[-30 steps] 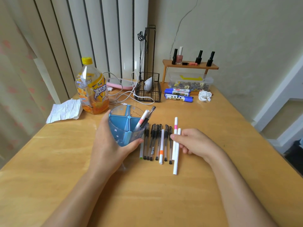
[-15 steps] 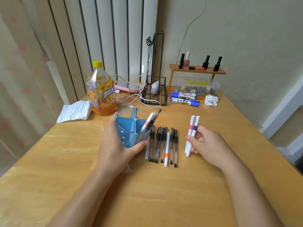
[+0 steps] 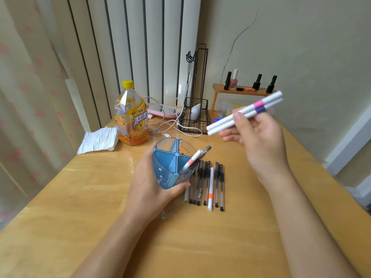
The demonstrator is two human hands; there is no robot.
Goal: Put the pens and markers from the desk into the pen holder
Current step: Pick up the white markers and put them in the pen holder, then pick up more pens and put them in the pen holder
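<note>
Steadying the blue pen holder at centre frame with the left hand, a person's right hand pinches two white markers aloft at upper right, apparently lining them up to drop in, above the pens lying on the desk.

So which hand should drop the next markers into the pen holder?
The right hand: it already holds the two white markers raised beside the pen holder. The left hand is wrapped around the holder, steadying it.

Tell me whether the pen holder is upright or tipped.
Tipped: the left hand tilts the pen holder, its opening facing the camera.
</note>
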